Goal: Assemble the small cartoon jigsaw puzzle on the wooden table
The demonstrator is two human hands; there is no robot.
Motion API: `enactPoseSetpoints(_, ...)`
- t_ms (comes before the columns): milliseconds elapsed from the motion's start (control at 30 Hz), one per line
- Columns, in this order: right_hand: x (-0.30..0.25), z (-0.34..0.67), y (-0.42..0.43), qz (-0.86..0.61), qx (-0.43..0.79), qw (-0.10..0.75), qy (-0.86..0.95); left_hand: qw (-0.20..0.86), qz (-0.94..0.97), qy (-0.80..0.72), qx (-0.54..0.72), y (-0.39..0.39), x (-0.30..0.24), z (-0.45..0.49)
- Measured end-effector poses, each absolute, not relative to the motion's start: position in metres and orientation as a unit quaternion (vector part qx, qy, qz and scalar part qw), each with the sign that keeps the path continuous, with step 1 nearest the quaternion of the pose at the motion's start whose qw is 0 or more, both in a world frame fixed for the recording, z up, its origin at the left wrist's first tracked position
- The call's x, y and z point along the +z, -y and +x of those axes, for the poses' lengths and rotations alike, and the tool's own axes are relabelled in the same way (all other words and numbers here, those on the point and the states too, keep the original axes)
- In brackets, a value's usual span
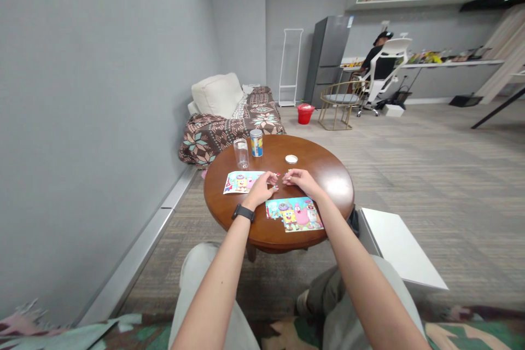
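Observation:
A partly assembled jigsaw puzzle (301,215) with cartoon figures lies on the round wooden table, its lower left corner open. Above it, my left hand (264,188), with a dark watch on the wrist, has its fingers curled by a small puzzle piece at the fingertips. My right hand (301,179) is pinched around another small piece, mostly covered by the fingers. Only a short gap separates the two hands. Under and beyond my left hand rests a printed picture sheet (235,182) with the same cartoon figures.
Toward the back of the table (324,147) stand a clear glass (241,154) and a blue-yellow tin (256,144). A round lid (291,159) lies to their right. A white box (404,246) is beside the table. Farther off, a person sits in an office chair (388,65).

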State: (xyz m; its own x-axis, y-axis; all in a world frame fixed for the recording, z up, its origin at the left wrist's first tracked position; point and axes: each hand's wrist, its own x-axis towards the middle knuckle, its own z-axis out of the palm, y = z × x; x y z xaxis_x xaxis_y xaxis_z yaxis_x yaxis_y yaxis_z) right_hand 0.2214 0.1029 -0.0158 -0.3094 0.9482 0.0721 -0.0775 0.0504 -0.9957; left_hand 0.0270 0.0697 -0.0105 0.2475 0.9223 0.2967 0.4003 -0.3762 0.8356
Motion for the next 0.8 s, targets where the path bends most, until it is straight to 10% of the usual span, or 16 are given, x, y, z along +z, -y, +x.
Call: enactPoseSetpoints(800,-0.0194,0.2217,-0.1071,-0.407,0.508,0.455,0.608,0.329,0.704,-0.475,0.413,-0.0743,-0.0142,0.026)
